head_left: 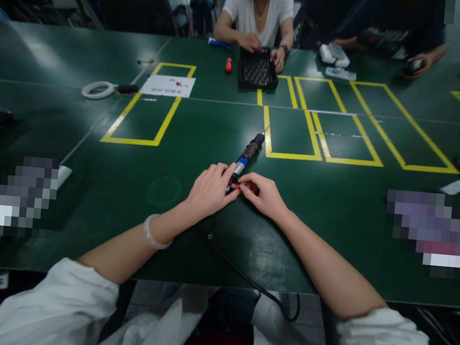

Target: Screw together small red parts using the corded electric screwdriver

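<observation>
A black and silver electric screwdriver (248,154) with a blue band lies on the green table (330,219), its tip pointing away from me. Both hands meet at its near end. My left hand (209,190) has its fingers curled around the tool's rear, where a small red-orange part shows. My right hand (263,194) pinches the same end from the right with thumb and fingers. A black cable (245,275) runs from the tool back over the table's near edge. A pale bangle sits on my left wrist.
Yellow tape rectangles (146,117) mark the table. Across it, a person in a white shirt handles a black tray (257,70), with a red screwdriver (228,64) beside it. A white tape ring (97,90) and a paper sheet (168,85) lie at the far left.
</observation>
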Demonstrator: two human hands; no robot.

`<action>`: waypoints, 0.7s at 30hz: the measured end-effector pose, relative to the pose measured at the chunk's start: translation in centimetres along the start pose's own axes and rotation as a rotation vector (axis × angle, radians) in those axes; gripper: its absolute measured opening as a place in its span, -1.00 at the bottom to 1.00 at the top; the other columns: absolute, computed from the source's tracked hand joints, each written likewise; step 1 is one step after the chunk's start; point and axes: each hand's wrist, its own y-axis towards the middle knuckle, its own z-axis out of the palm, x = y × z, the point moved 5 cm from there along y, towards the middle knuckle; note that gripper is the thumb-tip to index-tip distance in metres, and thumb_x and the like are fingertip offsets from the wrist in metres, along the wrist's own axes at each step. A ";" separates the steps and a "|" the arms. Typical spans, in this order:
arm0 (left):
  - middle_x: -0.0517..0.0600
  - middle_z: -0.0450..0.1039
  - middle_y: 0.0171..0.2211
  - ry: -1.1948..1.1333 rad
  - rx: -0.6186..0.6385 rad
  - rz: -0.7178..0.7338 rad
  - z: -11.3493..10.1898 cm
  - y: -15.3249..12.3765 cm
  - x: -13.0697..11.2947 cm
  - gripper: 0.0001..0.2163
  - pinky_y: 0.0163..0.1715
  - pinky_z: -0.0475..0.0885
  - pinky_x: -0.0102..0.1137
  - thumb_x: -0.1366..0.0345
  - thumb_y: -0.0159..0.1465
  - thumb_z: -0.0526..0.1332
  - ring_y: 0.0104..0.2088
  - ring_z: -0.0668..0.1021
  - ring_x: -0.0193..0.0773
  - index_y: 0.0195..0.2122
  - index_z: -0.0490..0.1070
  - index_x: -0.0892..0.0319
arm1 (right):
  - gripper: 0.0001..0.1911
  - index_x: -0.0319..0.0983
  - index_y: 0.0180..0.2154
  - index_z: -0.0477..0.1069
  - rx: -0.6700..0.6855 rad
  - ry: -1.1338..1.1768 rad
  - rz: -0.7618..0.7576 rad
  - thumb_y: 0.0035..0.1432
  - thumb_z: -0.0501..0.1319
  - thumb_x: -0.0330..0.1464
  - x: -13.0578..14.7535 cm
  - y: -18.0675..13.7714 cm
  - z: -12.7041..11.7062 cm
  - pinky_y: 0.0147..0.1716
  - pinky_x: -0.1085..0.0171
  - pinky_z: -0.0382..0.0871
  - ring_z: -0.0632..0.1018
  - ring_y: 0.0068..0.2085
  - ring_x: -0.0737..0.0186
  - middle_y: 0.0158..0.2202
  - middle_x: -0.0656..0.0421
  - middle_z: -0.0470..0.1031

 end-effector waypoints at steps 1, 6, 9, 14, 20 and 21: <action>0.23 0.33 0.07 0.002 -0.002 0.001 -0.1 0.0 0.1 -0.43 -0.04 0.36 -0.19 0.05 0.39 0.02 0.01 0.40 0.03 0.35 0.11 0.22 | -0.87 -0.20 -0.16 0.41 0.004 0.008 -0.007 0.25 0.16 -0.42 0.0 0.0 0.1 -0.33 0.31 0.35 0.46 -0.39 0.31 -0.30 0.17 0.48; 0.24 0.31 0.08 0.033 0.003 -0.019 -0.4 -0.2 1.5 -0.43 -0.03 0.35 -0.17 0.05 0.37 0.06 0.03 0.39 0.07 0.34 0.11 0.21 | -0.86 -0.22 -0.14 0.38 0.033 0.027 -0.025 0.24 0.15 -0.44 -0.7 -0.1 0.3 -0.35 0.33 0.33 0.42 -0.40 0.33 -0.32 0.19 0.40; 0.25 0.31 0.09 0.064 0.003 -0.071 -0.6 -0.1 3.8 -0.42 -0.02 0.35 -0.16 0.04 0.37 0.06 0.03 0.39 0.08 0.34 0.11 0.21 | -0.87 -0.22 -0.14 0.38 0.044 0.034 -0.009 0.26 0.14 -0.42 -1.1 -0.2 0.2 -0.35 0.33 0.32 0.42 -0.39 0.33 -0.35 0.20 0.40; 0.29 0.29 0.10 0.113 0.019 -0.249 -0.7 0.0 10.5 -0.41 -0.06 0.37 -0.12 -0.02 0.37 0.01 0.02 0.41 0.14 0.33 0.13 0.22 | -0.89 -0.21 -0.17 0.40 0.081 0.018 0.030 0.26 0.15 -0.41 -1.5 -0.1 0.4 -0.35 0.33 0.31 0.43 -0.39 0.33 -0.34 0.20 0.42; 0.32 0.26 0.11 0.106 -0.001 -0.474 -1.1 -0.5 19.7 -0.38 -0.02 0.33 -0.08 -0.06 0.37 0.00 0.05 0.38 0.18 0.31 0.16 0.27 | -0.90 -0.22 -0.22 0.43 0.084 -0.006 0.021 0.27 0.14 -0.40 -1.5 0.0 0.6 -0.36 0.33 0.28 0.43 -0.39 0.34 -0.34 0.20 0.41; 0.31 0.26 0.11 0.106 0.000 -0.508 -1.2 -0.6 21.0 -0.38 -0.03 0.33 -0.08 -0.06 0.37 0.00 0.05 0.37 0.18 0.31 0.16 0.29 | -0.90 -0.21 -0.23 0.44 0.086 -0.014 0.022 0.27 0.14 -0.41 -1.5 0.0 0.7 -0.36 0.33 0.28 0.43 -0.39 0.34 -0.33 0.19 0.42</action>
